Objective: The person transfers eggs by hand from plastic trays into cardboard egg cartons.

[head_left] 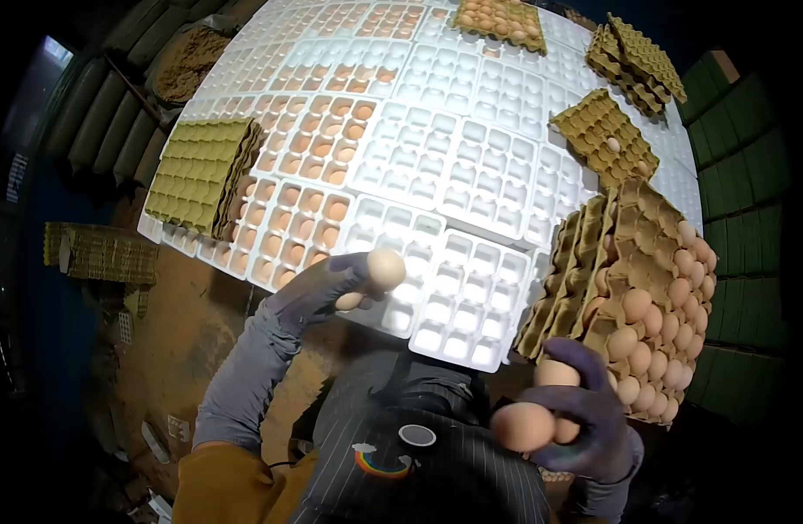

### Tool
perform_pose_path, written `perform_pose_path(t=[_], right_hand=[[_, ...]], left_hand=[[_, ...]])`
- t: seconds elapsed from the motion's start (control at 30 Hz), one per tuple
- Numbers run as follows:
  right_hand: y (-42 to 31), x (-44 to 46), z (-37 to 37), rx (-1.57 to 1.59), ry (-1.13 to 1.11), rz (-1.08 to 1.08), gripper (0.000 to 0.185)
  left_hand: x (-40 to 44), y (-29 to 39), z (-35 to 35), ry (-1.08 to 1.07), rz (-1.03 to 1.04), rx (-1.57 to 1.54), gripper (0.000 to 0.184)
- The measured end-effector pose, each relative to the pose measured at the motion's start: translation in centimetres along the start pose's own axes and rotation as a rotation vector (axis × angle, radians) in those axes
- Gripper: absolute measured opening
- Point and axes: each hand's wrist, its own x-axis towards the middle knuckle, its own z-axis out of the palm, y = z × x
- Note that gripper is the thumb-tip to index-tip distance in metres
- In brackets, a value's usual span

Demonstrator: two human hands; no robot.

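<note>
Closed around eggs (386, 270): the gloved left hand (321, 288) and the gloved right hand (598, 406).

One smooth, pale tan egg sits at the tips of the left hand, with another tucked below, over the near edge of the white trays (484, 293). The left arm (249, 375) reaches forward, bent a little. Lower down, the right hand curls its fingers (578, 354) around three eggs, near the tall stack of brown trays (639, 253). Its front egg looks pinkish brown and a bit blurry.
</note>
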Motion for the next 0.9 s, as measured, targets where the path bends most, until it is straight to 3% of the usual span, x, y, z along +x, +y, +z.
perform_pose_path(t=[0.03,0.07,0.1,0.17,0.2,0.23,0.3,0.33,0.37,0.4,0.5,0.57,0.63,0.7,0.77,0.8,0.9], right_hand=[[-0.5,-0.4,-0.5,-0.001,-0.019,0.016,0.051],[0.5,0.0,2.0,-0.019,0.006,0.101,0.045],[1.7,6.2,12.4,0.057,0.056,0.087,0.044],[4.6,8.3,18.2,-0.244,0.123,0.117,0.041],[5.9,9.3,19.8,-0.383,0.122,0.139,0.041],[6.7,10.2,21.3,-0.507,0.121,0.155,0.040],[8.1,11.0,23.0,-0.580,0.097,0.172,0.036],[8.7,11.2,23.7,-0.576,0.114,0.156,0.033],[9.1,11.5,24.0,-0.573,0.134,0.138,0.030],[7.7,12.7,23.8,-0.469,0.009,0.233,0.024],[7.1,14.1,26.6,-0.316,0.091,0.057,0.027],[7.3,15.1,27.1,-0.312,0.016,0.073,0.032],[7.9,16.0,26.8,-0.104,0.194,0.202,0.036],[10.2,16.8,27.1,-0.185,0.481,0.140,0.044],[11.8,17.0,26.6,-0.314,0.450,0.043,0.043],[12.5,16.8,27.0,-0.322,0.459,0.050,0.043],[13.0,15.1,27.6,-0.316,0.678,0.084,0.044]], left_hand=[[-1.0,-0.4,0.5,0.053,-0.159,-0.194,0.057],[-2.1,-0.8,0.9,0.141,-0.185,-0.051,0.053],[-5.9,-2.8,-7.8,0.191,-0.225,0.019,0.053],[-6.1,-7.1,-8.5,0.337,-0.039,0.241,0.051],[-5.0,-10.3,-8.9,0.344,0.168,0.485,0.048],[-5.1,-10.2,-8.3,0.335,0.165,0.473,0.048],[-3.7,-9.8,-5.4,0.520,0.358,1.128,0.043],[-3.0,-9.3,-4.9,0.459,0.370,1.169,0.035],[-2.1,-9.3,-4.9,0.448,0.379,1.158,0.035],[-1.3,-9.3,-5.0,0.433,0.390,1.159,0.036],[1.0,-8.5,-6.0,0.381,0.409,1.138,0.035],[2.3,-7.6,-6.2,0.228,0.233,1.108,0.037],[3.0,-5.9,-6.4,0.191,0.208,1.062,0.037],[3.3,-5.2,-6.4,0.266,0.329,0.827,0.037],[4.7,-5.7,-5.0,0.285,0.355,0.764,0.039],[5.2,-6.0,-4.0,0.331,0.471,0.626,0.041],[7.5,-7.7,-1.4,0.360,0.667,0.440,0.047]])
